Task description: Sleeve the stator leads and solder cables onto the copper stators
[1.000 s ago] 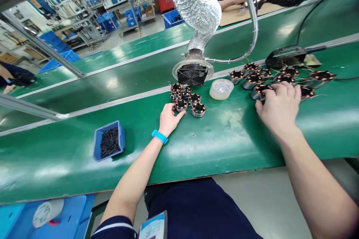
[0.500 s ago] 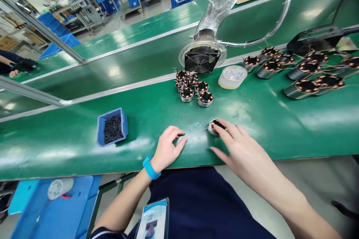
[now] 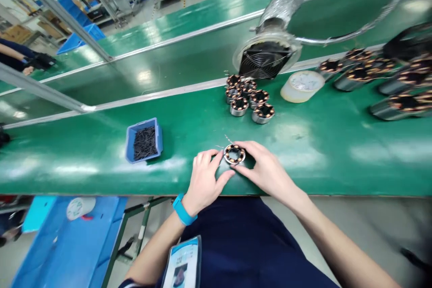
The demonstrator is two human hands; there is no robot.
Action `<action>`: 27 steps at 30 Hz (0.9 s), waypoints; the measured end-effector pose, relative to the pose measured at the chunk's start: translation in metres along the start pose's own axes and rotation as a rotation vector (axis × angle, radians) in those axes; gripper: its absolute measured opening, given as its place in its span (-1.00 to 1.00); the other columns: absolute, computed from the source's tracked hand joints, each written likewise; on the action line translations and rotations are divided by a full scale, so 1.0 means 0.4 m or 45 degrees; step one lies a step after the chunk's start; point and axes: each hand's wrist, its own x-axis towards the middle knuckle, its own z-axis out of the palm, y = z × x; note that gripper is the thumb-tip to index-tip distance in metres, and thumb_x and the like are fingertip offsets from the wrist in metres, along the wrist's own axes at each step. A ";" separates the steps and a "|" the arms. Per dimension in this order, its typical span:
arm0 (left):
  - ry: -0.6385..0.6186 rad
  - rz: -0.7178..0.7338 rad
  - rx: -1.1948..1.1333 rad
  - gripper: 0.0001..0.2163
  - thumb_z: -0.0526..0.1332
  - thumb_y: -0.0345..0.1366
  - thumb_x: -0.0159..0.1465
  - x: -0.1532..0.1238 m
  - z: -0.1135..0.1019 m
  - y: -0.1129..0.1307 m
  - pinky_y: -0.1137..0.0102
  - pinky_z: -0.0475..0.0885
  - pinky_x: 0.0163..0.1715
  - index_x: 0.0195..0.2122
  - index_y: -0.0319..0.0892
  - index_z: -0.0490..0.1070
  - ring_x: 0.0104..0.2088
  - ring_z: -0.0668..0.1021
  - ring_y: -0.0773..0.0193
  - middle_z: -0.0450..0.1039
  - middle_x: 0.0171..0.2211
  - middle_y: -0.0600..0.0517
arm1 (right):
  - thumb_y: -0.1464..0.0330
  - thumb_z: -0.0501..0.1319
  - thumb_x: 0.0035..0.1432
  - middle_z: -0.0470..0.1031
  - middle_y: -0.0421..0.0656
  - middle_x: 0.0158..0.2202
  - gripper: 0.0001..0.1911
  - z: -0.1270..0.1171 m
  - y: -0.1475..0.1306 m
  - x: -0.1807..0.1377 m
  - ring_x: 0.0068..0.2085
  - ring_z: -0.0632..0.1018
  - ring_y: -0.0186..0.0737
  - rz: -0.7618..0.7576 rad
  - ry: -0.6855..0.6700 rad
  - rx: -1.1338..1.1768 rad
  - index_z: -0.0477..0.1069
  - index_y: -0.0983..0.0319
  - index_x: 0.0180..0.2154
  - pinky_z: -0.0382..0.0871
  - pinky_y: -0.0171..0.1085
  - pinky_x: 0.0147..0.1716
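Observation:
A motor stator (image 3: pixel 234 160), a small metal ring with copper windings round its inside, lies on the green bench in front of me. Two thin wire leads stick out from its far left side. My right hand (image 3: pixel 266 168) grips it from the right between thumb and fingers. On its left, my left hand (image 3: pixel 205 177) is close by, thumb and fingers apart; contact with the ring or its leads cannot be made out. Several more stators (image 3: pixel 263 113) stand grouped just beyond.
A blue bin (image 3: pixel 159 141) of short black pieces stands to the left. Behind the stators is a fan (image 3: pixel 265 60) on a foil duct, with a white tub (image 3: pixel 302 86) beside it. Taller stacks of stators (image 3: pixel 391 110) fill the far right. Someone's arm shows far left.
My right hand has brought the stator left and nearer to my left hand, its thumb and fingers now closed on it. The view has shifted slightly.

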 end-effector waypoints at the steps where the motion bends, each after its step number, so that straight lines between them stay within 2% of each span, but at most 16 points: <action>1: 0.001 -0.024 -0.056 -0.51 0.17 0.00 0.43 0.012 -0.001 -0.003 0.07 0.33 0.17 0.28 -0.14 0.37 0.13 0.41 0.01 0.43 0.15 -0.15 | 0.38 0.38 0.24 0.51 -0.02 0.06 -0.53 0.007 0.000 0.004 0.06 0.53 0.05 -0.018 0.028 0.053 0.37 0.19 0.15 0.47 0.04 0.07; 6: -0.032 -0.168 -0.475 -0.62 0.05 -0.08 0.48 0.099 -0.007 -0.041 0.11 0.32 0.19 0.09 -0.11 0.56 0.10 0.48 0.07 0.53 0.06 -0.10 | 0.32 0.53 0.09 0.54 -0.09 0.03 -0.41 0.031 -0.003 0.016 0.04 0.54 0.02 -0.026 0.171 0.137 0.38 0.15 0.11 0.44 0.03 0.05; 8: -0.104 -0.193 -0.627 -0.65 0.10 -0.07 0.45 0.137 -0.010 -0.051 0.13 0.33 0.19 -0.03 -0.11 0.63 0.09 0.51 0.06 0.56 0.04 -0.10 | 0.33 0.54 0.07 0.55 -0.11 0.02 -0.38 0.037 -0.004 0.020 0.02 0.55 0.02 -0.049 0.200 0.133 0.37 0.12 0.11 0.44 0.02 0.04; 11: -0.147 -0.259 -0.831 -0.72 0.24 -0.09 0.36 0.175 -0.013 -0.045 0.21 0.41 0.10 -0.10 -0.10 0.67 0.02 0.57 0.09 0.59 -0.04 -0.08 | 0.35 0.53 0.07 0.55 -0.11 0.02 -0.36 0.042 -0.004 0.019 0.01 0.55 0.01 -0.101 0.210 0.133 0.35 0.12 0.14 0.43 0.01 0.03; 14: -0.014 -0.296 -0.903 -0.82 0.34 -0.17 0.29 0.179 -0.007 -0.021 0.31 0.47 -0.11 -0.21 -0.11 0.69 -0.16 0.60 0.17 0.61 -0.23 -0.03 | 0.35 0.52 0.10 0.56 -0.08 0.01 -0.39 0.045 -0.001 0.011 0.00 0.55 0.03 -0.132 0.208 0.161 0.37 0.14 0.13 0.42 0.03 0.02; 17: 0.209 -0.166 -0.706 -0.86 0.35 -0.24 0.29 0.169 0.003 0.009 0.36 0.46 -0.21 -0.35 -0.14 0.66 -0.28 0.57 0.25 0.56 -0.36 0.00 | 0.35 0.46 0.18 0.55 -0.05 0.01 -0.46 0.050 0.006 0.006 0.00 0.55 0.04 -0.129 0.189 0.154 0.37 0.16 0.14 0.41 0.05 0.02; 21: 0.564 0.046 -0.429 -0.88 0.30 -0.31 0.36 0.156 -0.031 0.038 0.37 0.45 -0.19 -0.29 -0.12 0.64 -0.27 0.55 0.30 0.53 -0.35 0.03 | 0.25 0.37 0.28 0.55 -0.02 -0.01 -0.57 0.049 0.009 0.006 -0.02 0.55 0.05 -0.117 0.142 0.143 0.38 0.17 0.12 0.43 0.05 -0.01; 24: 0.862 0.022 -0.439 -0.87 0.27 -0.29 0.39 0.136 -0.084 0.033 0.35 0.47 -0.16 -0.26 -0.13 0.61 -0.22 0.56 0.29 0.56 -0.27 0.01 | 0.21 0.34 0.31 0.55 -0.01 0.03 -0.57 0.044 0.003 0.005 0.01 0.55 0.07 -0.095 0.110 0.121 0.38 0.17 0.14 0.41 0.09 0.03; 25: 0.881 -0.002 -0.443 -0.87 0.26 -0.27 0.39 0.126 -0.096 0.025 0.35 0.48 -0.16 -0.25 -0.13 0.60 -0.21 0.57 0.28 0.56 -0.26 -0.01 | 0.21 0.34 0.31 0.55 -0.01 0.03 -0.57 0.043 0.001 0.005 0.02 0.55 0.07 -0.086 0.109 0.112 0.38 0.17 0.14 0.40 0.10 0.04; 27: 0.725 -0.059 -0.453 -0.85 0.30 -0.20 0.37 0.103 -0.100 0.004 0.36 0.50 -0.20 -0.17 -0.14 0.60 -0.24 0.57 0.29 0.56 -0.25 -0.02 | 0.20 0.33 0.32 0.55 -0.01 0.03 -0.58 0.043 0.000 0.004 0.02 0.54 0.07 -0.079 0.117 0.103 0.38 0.17 0.14 0.40 0.10 0.05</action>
